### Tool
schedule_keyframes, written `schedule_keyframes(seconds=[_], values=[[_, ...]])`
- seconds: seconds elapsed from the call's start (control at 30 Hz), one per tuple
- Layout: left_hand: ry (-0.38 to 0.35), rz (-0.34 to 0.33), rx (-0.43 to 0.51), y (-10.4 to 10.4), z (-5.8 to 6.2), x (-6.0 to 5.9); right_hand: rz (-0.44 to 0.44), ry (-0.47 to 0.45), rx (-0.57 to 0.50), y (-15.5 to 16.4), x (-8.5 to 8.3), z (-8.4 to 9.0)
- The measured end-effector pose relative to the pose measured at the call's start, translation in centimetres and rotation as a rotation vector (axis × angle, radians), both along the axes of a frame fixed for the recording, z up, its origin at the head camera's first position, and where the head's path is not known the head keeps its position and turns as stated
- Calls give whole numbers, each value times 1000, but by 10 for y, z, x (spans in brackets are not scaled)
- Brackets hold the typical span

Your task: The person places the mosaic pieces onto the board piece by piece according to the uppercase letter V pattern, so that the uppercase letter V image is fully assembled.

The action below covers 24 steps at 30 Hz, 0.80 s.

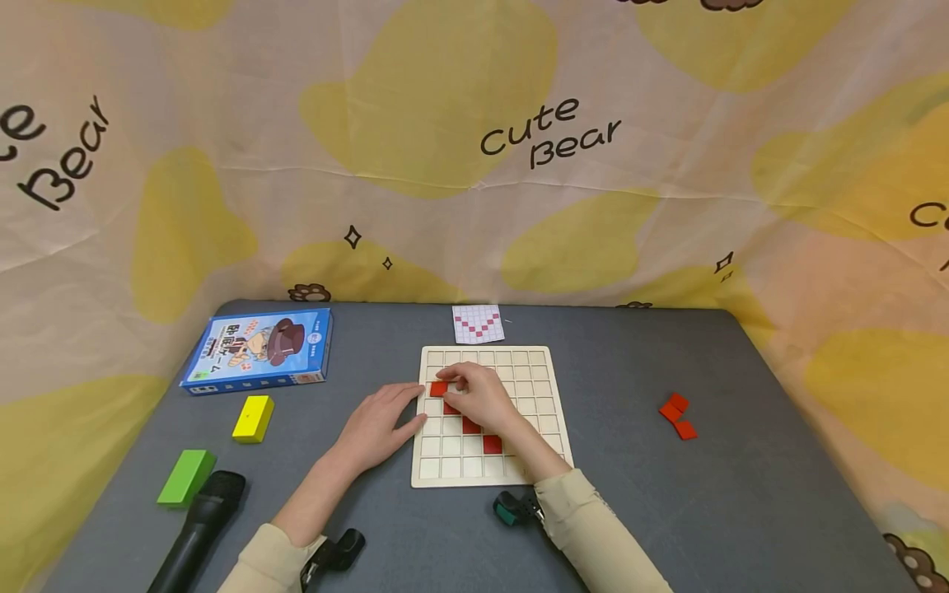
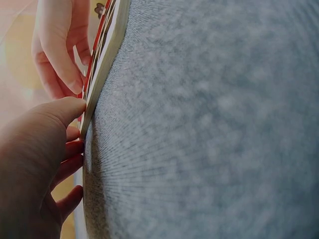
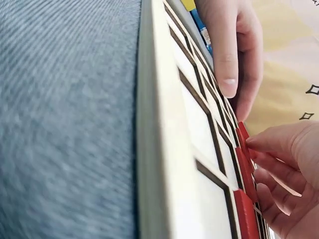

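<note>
One nudge from your right hand (image 1: 482,397), pinching a red tile (image 1: 439,388), could shift the board (image 1: 552,387) unless your flat left hand (image 1: 381,424) braces it.

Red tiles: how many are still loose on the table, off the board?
3, clustered on the grey table right of the grid board: one, one, one. Others sit on the board by the right hand, some possibly hidden under it.

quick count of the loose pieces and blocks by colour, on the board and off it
red tiles on the grid board: 4 visible, the right hand may hide more
red tiles off the board: 3
yellow block: 1
green block: 1
total: 9 visible
</note>
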<state>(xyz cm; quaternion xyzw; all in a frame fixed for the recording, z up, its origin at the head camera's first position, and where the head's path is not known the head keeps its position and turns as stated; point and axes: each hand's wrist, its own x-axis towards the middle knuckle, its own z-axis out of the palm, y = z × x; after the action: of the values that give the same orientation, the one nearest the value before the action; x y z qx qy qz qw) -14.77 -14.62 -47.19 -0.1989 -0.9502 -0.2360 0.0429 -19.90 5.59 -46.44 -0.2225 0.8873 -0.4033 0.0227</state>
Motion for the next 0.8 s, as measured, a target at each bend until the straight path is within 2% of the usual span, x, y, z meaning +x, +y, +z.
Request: schedule_keyframes(seconds=[0.6, 0.8], values=[[-1, 6, 6, -1, -2, 1, -11, 95, -15, -3, 5, -5], [5, 3, 14, -2, -2, 1, -40, 76, 14, -9, 2, -4]])
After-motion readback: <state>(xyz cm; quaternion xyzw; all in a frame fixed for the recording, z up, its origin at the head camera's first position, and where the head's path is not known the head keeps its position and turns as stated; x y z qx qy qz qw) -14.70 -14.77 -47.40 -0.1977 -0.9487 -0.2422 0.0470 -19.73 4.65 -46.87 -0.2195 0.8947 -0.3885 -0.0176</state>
